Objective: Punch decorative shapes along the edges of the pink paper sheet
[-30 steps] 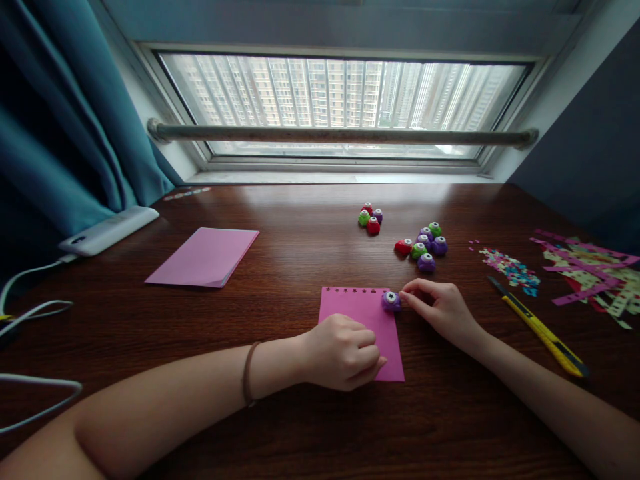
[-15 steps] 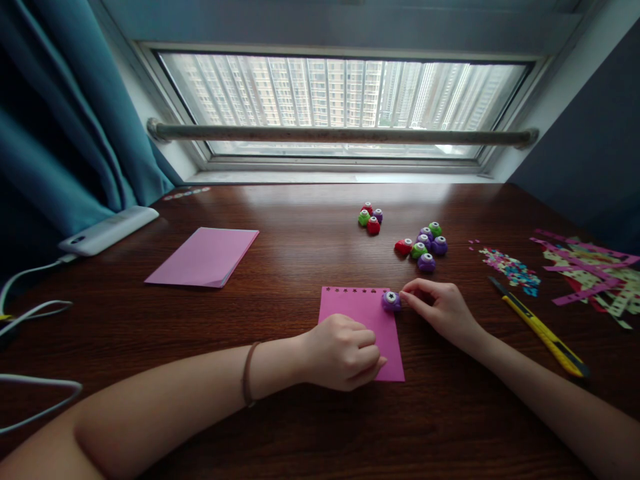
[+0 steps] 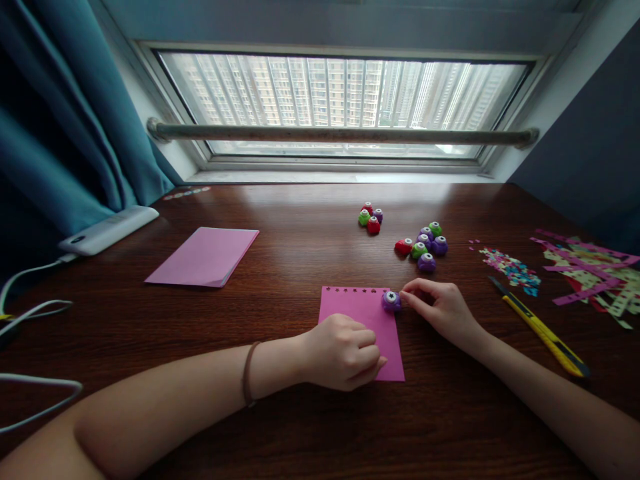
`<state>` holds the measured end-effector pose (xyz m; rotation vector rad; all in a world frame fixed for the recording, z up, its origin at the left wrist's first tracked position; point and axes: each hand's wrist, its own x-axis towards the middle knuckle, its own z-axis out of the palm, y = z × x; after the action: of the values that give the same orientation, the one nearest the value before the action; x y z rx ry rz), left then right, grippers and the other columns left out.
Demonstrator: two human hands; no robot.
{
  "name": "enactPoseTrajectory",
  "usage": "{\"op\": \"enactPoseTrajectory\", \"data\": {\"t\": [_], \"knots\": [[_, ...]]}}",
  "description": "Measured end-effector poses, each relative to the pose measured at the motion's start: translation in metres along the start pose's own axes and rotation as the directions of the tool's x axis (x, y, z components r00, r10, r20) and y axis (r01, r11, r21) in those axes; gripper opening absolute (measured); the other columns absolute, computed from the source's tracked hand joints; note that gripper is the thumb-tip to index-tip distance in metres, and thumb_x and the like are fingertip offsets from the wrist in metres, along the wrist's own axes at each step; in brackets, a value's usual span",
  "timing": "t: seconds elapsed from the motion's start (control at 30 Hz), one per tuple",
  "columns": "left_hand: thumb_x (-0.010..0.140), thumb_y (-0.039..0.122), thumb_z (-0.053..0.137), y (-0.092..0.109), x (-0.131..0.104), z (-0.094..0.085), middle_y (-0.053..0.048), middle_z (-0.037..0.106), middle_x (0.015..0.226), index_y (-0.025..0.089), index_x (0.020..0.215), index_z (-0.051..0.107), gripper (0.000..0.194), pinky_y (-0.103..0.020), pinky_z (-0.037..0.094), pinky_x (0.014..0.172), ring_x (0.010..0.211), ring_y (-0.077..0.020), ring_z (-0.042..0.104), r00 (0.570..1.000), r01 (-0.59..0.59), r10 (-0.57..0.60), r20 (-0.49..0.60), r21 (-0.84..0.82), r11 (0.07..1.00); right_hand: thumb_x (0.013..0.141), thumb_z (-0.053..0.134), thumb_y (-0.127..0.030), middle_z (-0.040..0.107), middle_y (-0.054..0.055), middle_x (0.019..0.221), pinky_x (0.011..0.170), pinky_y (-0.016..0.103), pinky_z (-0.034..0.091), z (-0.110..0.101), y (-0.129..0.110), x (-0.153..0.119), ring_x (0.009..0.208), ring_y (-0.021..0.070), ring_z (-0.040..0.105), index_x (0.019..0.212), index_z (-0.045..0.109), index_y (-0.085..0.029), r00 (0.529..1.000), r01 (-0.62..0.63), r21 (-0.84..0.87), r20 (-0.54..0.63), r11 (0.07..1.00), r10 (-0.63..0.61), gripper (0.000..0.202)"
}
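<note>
A pink sheet of paper lies on the table with a row of small star-like holes along its far edge. At its far right corner sits a purple craft punch with a star on its white top. My right hand pinches the right side of this punch between thumb and fingertips. My left hand rests closed on the sheet, fingers curled in, covering the lower left part. What lies under or inside those fingers is hidden.
Several red, green and purple punches stand beyond the sheet. On the right are a yellow utility knife, confetti and punched paper strips. A pink paper stack and a white corded device lie left.
</note>
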<state>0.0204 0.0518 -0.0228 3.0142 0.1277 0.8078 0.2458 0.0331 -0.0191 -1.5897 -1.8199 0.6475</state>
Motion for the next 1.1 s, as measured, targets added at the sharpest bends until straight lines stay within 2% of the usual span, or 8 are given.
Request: {"op": "enactPoseTrajectory", "data": {"t": [1.1], "knots": [[0.086, 0.021, 0.046, -0.0003, 0.0005, -0.0004, 0.003, 0.048, 0.053, 0.017, 0.056, 0.044, 0.03, -0.026, 0.03, 0.043, 0.045, -0.0093, 0.045, 1.0, -0.002, 0.002, 0.007, 0.01, 1.0, 0.082, 0.053, -0.034, 0.064, 0.0, 0.071, 0.058, 0.022, 0.04, 0.0002, 0.0005, 0.0009, 0.064, 0.0129, 0.055, 0.078, 0.065, -0.018, 1.0, 0.016, -0.014, 0.004, 1.0, -0.016, 0.021]]}}
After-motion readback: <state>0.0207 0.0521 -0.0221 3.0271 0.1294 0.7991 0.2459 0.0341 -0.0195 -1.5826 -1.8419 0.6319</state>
